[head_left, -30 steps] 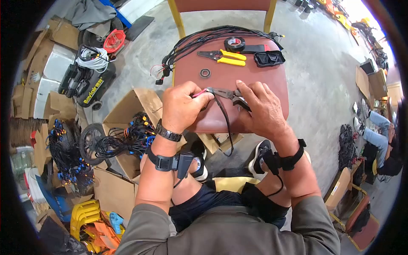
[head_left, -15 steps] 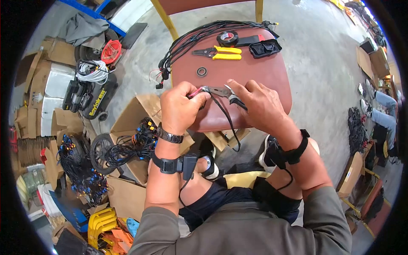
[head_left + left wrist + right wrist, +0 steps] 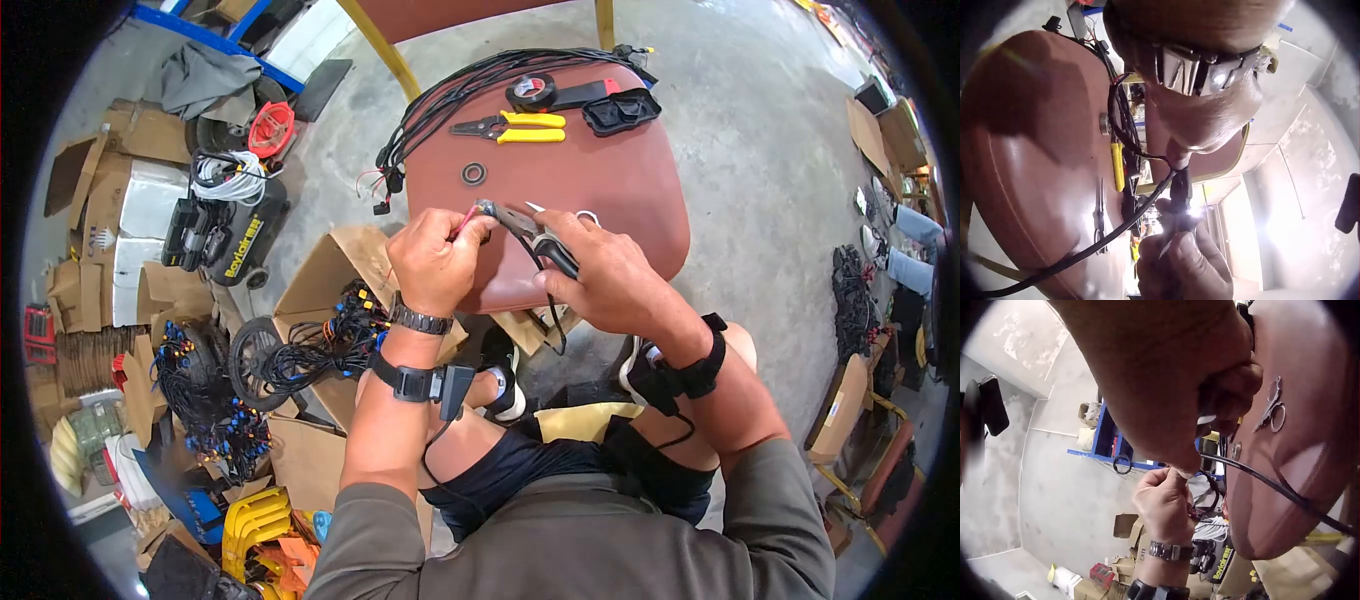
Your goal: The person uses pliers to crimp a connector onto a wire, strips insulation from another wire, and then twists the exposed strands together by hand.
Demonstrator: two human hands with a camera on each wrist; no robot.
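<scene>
Your left hand (image 3: 435, 255) pinches the red wire (image 3: 463, 218) between thumb and fingertips, right at the front left of the chair seat (image 3: 620, 190). Your right hand (image 3: 600, 275) is curled round the handles of the pliers (image 3: 520, 224). The nose meets the wire just beside your left fingertips. I cannot tell whether the jaws are closed on it; the wrist views are too blurred there. The black cable (image 3: 545, 300) runs from that spot under your right hand and hangs off the front edge of the seat.

Progress, as a judgement: mid-step. The wire end is held and the tool is on it, but nothing shows the end finished or released. No tape is on this cable where it shows.

The tape roll (image 3: 530, 92), stripper (image 3: 515, 126), ring (image 3: 474, 174) and black case (image 3: 622, 112) lie on the seat, apart from both hands. The harness (image 3: 450, 95) lies along the back edge with loose ends over the left side — more ends look left to do.
</scene>
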